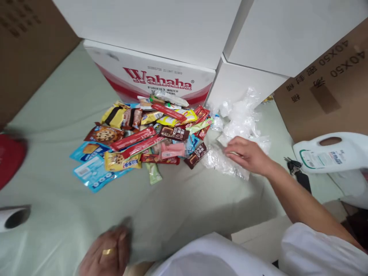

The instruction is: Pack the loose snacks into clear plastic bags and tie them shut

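Observation:
My right hand (244,153) reaches into a heap of clear plastic bags (241,119), its fingers pressed together on the crinkled plastic. More crumpled clear plastic (221,161) lies just under and left of those fingers. Close to my body, my left hand (106,249) rests on the pale green sheet (178,203), fingers curled in and a gold ring on one of them; nothing shows in it. Left of the plastic spreads a pile of wrapped snacks: red bar packets (133,138), dark cocoa packets (174,132), a yellow cookie packet (122,160) and blue pouches (94,172).
A white and red Wahaha water carton (155,76) stands behind the snacks, with white boxes (149,27) above. Brown cartons flank both sides, one at right (327,84). A white jug (330,153) lies beside keys (293,165). A paper roll (8,218) and red object (10,161) are left.

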Motion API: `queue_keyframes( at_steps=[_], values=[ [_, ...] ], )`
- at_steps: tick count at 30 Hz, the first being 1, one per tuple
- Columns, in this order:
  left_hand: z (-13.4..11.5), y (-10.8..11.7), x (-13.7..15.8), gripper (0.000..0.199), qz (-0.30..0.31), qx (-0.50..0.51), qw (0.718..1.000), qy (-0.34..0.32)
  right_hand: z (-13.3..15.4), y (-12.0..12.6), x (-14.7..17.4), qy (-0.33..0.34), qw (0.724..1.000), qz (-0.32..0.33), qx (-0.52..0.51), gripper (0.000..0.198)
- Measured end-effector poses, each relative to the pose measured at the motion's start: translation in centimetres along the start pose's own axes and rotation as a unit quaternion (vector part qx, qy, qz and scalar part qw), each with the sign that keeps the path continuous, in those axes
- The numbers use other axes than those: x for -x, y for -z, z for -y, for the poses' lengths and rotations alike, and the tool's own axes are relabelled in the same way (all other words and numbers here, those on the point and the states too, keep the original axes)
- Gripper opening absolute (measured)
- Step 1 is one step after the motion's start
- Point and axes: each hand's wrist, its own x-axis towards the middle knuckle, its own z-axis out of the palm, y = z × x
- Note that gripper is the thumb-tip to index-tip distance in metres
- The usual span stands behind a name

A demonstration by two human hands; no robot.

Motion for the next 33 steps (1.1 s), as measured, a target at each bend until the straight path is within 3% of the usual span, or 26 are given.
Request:
queue_keyframes(
  at_steps=[3,5,7,9,11,13,15,16,17,19,21,23,27,31,33],
  values=[
    [-0.1,0.2,0.4,0.017,-0.017,0.037,0.999,0.025,0.8,-4.5,-2.4,-0.020,0.993,0.081,0.081,0.036],
    [-0.2,0.5,0.5,0.018,-0.025,0.089,0.994,0.060,0.7,-6.0,-3.1,-0.034,0.986,0.118,0.114,0.030],
    [-0.6,1.0,0.3,0.015,-0.031,0.152,0.981,0.119,1.2,-6.0,-2.7,-0.022,0.991,0.082,0.103,0.023],
    [-1.5,1.5,-0.5,0.010,-0.013,0.249,0.948,0.197,2.8,-5.2,-1.3,0.001,0.999,-0.013,0.048,0.022],
    [-2.9,1.8,-1.9,0.016,0.046,0.398,0.870,0.286,5.3,-4.6,0.5,0.024,0.995,-0.092,-0.024,0.020],
    [-4.9,1.8,-3.9,0.030,0.117,0.570,0.725,0.370,7.9,-5.0,2.0,0.050,0.990,-0.109,-0.078,0.019],
    [-6.9,1.4,-6.3,0.055,0.129,0.697,0.581,0.401,10.1,-6.5,3.0,0.072,0.986,-0.100,-0.109,0.022],
    [-7.7,1.1,-7.5,0.069,0.130,0.736,0.522,0.411,10.9,-7.4,3.4,0.079,0.985,-0.097,-0.120,0.024],
    [-8.5,0.7,-8.6,0.082,0.148,0.762,0.478,0.412,11.6,-8.4,3.6,0.082,0.983,-0.098,-0.128,0.025],
    [-9.3,-0.2,-10.2,0.087,0.174,0.778,0.431,0.422,12.6,-10.1,4.2,0.083,0.981,-0.107,-0.138,0.026],
    [-9.4,-1.2,-11.2,0.069,0.180,0.774,0.421,0.437,13.0,-11.1,5.1,0.073,0.979,-0.123,-0.143,0.026],
    [-8.9,-2.0,-11.5,0.054,0.148,0.772,0.418,0.456,13.0,-11.6,6.3,0.051,0.977,-0.150,-0.145,0.027],
    [-7.4,-2.7,-11.5,0.050,0.040,0.773,0.419,0.474,11.8,-12.3,9.4,0.005,0.978,-0.165,-0.131,0.027],
    [-7.2,-2.7,-11.4,0.046,0.022,0.760,0.435,0.483,10.5,-13.2,11.7,-0.052,0.981,-0.139,-0.125,0.027],
    [-7.7,-2.9,-11.4,0.047,0.028,0.748,0.446,0.490,10.2,-13.4,12.1,-0.097,0.970,-0.175,-0.139,0.027]
  ],
)
